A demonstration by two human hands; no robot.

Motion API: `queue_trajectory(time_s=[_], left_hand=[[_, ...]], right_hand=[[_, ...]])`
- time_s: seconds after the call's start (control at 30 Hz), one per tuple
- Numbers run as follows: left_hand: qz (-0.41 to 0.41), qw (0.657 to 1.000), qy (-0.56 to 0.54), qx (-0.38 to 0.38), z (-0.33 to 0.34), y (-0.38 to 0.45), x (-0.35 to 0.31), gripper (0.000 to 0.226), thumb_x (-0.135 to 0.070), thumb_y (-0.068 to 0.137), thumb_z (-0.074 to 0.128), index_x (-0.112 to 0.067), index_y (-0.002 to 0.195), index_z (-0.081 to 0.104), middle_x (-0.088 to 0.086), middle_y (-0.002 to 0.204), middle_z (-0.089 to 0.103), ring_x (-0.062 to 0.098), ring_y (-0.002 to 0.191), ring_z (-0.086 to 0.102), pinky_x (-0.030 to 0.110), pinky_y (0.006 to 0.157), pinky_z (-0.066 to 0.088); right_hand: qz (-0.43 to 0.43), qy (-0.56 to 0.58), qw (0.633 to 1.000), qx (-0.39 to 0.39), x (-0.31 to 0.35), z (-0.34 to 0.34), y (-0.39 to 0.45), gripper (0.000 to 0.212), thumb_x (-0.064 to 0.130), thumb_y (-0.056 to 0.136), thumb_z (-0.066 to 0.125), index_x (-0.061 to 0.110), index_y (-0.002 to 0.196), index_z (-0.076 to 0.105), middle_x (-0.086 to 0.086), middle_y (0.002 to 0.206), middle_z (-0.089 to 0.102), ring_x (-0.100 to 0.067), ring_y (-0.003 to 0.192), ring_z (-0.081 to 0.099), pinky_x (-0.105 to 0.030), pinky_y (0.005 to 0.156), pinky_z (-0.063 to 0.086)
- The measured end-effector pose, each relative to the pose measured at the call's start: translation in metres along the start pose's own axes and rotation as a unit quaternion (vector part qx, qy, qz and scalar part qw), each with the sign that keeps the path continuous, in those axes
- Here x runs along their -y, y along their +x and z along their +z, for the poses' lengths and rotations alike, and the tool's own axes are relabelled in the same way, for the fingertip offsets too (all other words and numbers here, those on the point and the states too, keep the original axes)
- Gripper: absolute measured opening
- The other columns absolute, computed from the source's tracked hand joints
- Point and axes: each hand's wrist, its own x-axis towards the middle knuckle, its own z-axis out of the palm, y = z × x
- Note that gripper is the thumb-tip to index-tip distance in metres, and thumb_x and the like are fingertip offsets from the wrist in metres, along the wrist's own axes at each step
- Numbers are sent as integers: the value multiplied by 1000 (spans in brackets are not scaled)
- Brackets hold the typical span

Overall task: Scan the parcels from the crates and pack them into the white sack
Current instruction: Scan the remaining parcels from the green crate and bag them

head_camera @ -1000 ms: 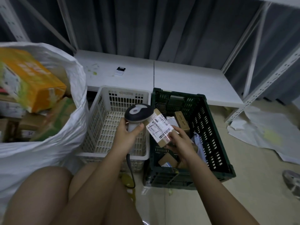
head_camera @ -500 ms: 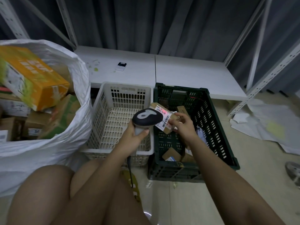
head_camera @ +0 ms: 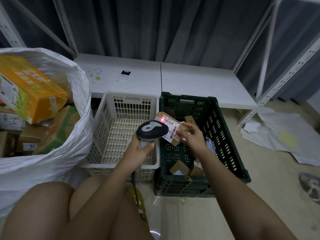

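Over the green crate [head_camera: 223, 135], near its left rim, the right hand [head_camera: 192, 137] pinches a small brown parcel [head_camera: 170, 129], label tilted up so the scanner [head_camera: 152, 130], gripped in the left hand [head_camera: 138, 149], can read it. Its red light now falls higher on the label than a moment ago.

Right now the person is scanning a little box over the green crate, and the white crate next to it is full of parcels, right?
Not quite. The head view shows the white crate holds no parcels; the small box is scanned above the green crate.
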Motion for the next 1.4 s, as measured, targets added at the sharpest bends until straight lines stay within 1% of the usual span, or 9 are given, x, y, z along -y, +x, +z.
queue_trajectory(time_s=[0.3, 0.43, 0.57, 0.77, 0.97, 1.07, 1.2, 1.3, 1.4], left_hand=[[3, 1000, -15, -7, 0, 5, 7, 62, -18, 90, 64, -19, 144, 32, -3, 130, 53, 16, 117, 54, 42, 104, 44], [27, 999, -38, -21, -2, 9, 8, 58, -17, 88, 66, -27, 137, 36, -12, 124, 53, 6, 113, 53, 28, 100, 43], [66, 992, -66, -86, -22, 12, -13, 55, -14, 87, 67, -29, 133, 40, -23, 117, 52, 2, 112, 53, 23, 94, 42], [165, 959, -43, -227, -100, -19, -75, 46, -20, 86, 68, -44, 115, 42, -33, 109, 51, 0, 107, 51, 4, 79, 38], [208, 917, -29, -338, -197, -86, -112, 47, -25, 84, 71, -40, 118, 43, -24, 113, 54, 11, 116, 53, 25, 92, 43], [194, 898, -12, -394, -238, -117, -110, 56, -24, 84, 71, -31, 131, 42, -16, 120, 54, 10, 117, 50, 26, 96, 39], [172, 898, -24, -405, -266, -143, -95, 54, -18, 87, 67, -31, 132, 39, -7, 126, 55, 16, 118, 53, 41, 101, 44], [165, 900, -23, -402, -268, -143, -83, 49, -19, 87, 67, -32, 125, 40, -18, 114, 56, 11, 111, 54, 24, 89, 44], [173, 909, -29, -378, -251, -127, -82, 50, -18, 87, 68, -37, 123, 40, -28, 109, 51, -10, 99, 52, 6, 77, 39]], right_hand=[[-5, -18, 1000, -2, 4, 0, -2, 32, 13, 86, 72, 21, 114, 60, -12, 122, 57, -28, 107, 64, -49, 90, 55], [-22, -7, 1000, 0, 16, 6, -7, 33, 13, 86, 72, 22, 115, 59, -10, 121, 57, -27, 106, 64, -42, 86, 58], [-60, 11, 998, 25, 50, 25, -16, 35, 14, 86, 72, 21, 118, 59, -10, 119, 60, -17, 94, 69, -26, 72, 59], [-134, 36, 985, 99, 122, 92, -44, 33, 16, 86, 72, 20, 117, 60, -8, 119, 63, -18, 98, 69, -34, 79, 60], [-216, 18, 953, 214, 168, 204, -87, 21, 18, 88, 70, 25, 104, 59, -1, 108, 64, -7, 82, 70, -25, 64, 59], [-233, -14, 948, 218, 167, 266, -101, 23, 24, 88, 71, 26, 107, 59, 3, 107, 63, -19, 90, 67, -42, 77, 60], [-217, -244, 886, 328, 145, 317, -98, 49, 25, 94, 62, 18, 140, 48, -4, 134, 55, -23, 118, 54, -36, 100, 46], [-212, -277, 875, 337, 133, 317, -97, 47, 15, 94, 57, 18, 141, 49, -2, 133, 54, -23, 123, 52, -31, 98, 45], [-193, -212, 902, 323, 127, 291, -93, 31, 14, 95, 59, 17, 125, 59, 9, 116, 59, 0, 100, 63, -19, 82, 53]])
